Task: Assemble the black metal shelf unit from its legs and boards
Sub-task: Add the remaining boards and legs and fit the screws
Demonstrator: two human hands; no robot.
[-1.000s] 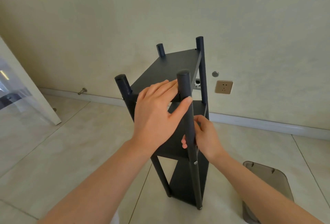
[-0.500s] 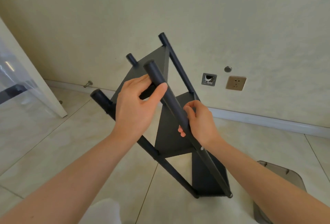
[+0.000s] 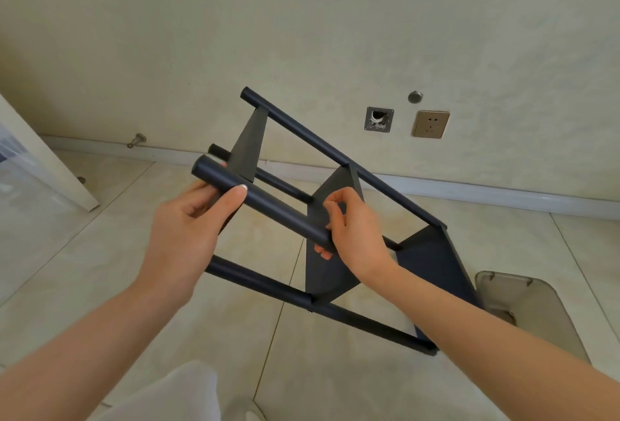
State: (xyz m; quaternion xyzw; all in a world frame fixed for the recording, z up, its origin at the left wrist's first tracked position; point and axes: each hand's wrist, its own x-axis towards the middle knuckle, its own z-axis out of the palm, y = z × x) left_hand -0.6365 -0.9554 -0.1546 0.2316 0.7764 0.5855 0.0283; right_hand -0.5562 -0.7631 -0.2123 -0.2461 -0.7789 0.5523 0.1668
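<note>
Evidently most of the build is done. The black shelf unit [image 3: 327,276] hangs together as one frame: four legs [image 3: 335,152] run the full length, and three boards [image 3: 432,259] sit fixed between them, with no loose leg or board in view. It is tipped well over. Its top end is up and to the left of the wall socket [image 3: 430,123], and its foot end is down on the floor [image 3: 100,269], below the socket and slightly to its right, just beside a grey lid [image 3: 530,306] that lies there.

Both hands hold the nearest leg [image 3: 268,207]. The left hand [image 3: 188,236], down and to the left of the socket, is wrapped round the leg close to its capped top end, thumb laid over the tube. The right hand [image 3: 359,239], below the socket, curls its fingers round the same leg further down, where it meets the middle board.

What remains looks like checking or tightening. I cannot tell whether every joint is seated or screwed home. After that the unit would only need standing upright.
</note>
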